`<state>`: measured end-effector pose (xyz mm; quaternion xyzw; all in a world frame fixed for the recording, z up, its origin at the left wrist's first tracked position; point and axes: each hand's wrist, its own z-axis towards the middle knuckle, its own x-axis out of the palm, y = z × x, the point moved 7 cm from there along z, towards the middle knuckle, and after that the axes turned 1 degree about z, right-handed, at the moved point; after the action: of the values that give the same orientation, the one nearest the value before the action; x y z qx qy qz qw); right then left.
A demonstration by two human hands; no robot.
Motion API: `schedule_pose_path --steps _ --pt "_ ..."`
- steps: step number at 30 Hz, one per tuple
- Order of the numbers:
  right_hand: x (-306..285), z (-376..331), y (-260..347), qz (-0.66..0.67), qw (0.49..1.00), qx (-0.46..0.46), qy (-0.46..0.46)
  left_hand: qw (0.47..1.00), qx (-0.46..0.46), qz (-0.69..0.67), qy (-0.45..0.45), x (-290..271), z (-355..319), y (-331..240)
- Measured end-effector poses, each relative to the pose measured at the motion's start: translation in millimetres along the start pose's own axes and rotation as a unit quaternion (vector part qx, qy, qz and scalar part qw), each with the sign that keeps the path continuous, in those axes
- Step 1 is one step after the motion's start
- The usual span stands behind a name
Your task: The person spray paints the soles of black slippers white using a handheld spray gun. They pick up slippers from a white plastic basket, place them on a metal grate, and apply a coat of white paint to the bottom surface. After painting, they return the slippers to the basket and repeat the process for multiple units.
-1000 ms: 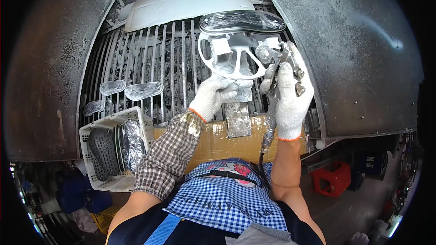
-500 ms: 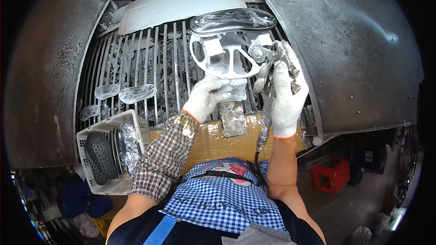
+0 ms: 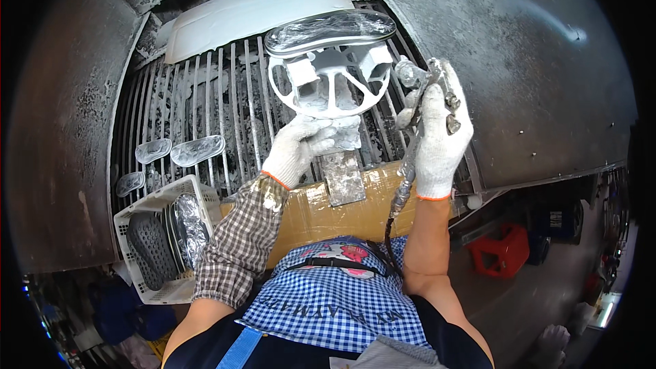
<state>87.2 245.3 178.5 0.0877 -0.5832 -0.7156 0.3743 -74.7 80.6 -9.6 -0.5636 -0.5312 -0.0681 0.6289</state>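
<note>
A white spoked wheel carries two white blocks, with a dark shoe sole in clear film across its far side. White-gloved, my left hand curls its fingers round the wheel's near rim, above a coated metal bar. To the right, my gloved right hand grips a spray gun caked in residue, its nozzle turned left toward the wheel and sole. The gun's hose runs down to my apron. My right fingers and palm partly hide the gun's handle.
A metal grate lies under the work, with several film-covered pieces at its left. Below them stands a white basket holding soles. Dark metal walls rise on both sides. A red stool is on the floor at right.
My right hand and the spray gun have moved right, away from the wheel, uncovering the right white block. The whole view has shifted slightly; my left hand remains at the rim.
</note>
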Motion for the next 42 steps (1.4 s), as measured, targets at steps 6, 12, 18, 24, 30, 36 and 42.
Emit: schedule_pose_path --steps 6,12,18,24,30,36,42 --pt "7 -10 3 0.031 0.999 0.03 0.027 1.0 -0.004 0.006 -0.027 0 -2 -2" --pt "4 -4 0 0.048 0.998 0.032 0.029 0.999 -0.002 0.009 -0.039 2 -5 -7" --pt "-10 5 -1 0.025 1.0 0.017 0.007 0.999 -0.003 0.0 -0.034 -7 -6 -11" --pt "-24 10 8 0.0 1.0 0.013 -0.019 0.999 -0.001 -0.007 -0.045 -5 -7 -17" --pt "-28 6 23 -0.033 0.998 -0.015 -0.05 0.999 0.027 -0.014 -0.038 -7 -10 -28" --pt "-21 -11 21 0.028 0.999 0.044 0.006 0.997 0.039 -0.029 -0.063 -16 -10 -36" --pt "-30 -7 24 -0.008 1.0 0.026 -0.004 0.996 0.062 -0.027 -0.053 -29 -5 -46"
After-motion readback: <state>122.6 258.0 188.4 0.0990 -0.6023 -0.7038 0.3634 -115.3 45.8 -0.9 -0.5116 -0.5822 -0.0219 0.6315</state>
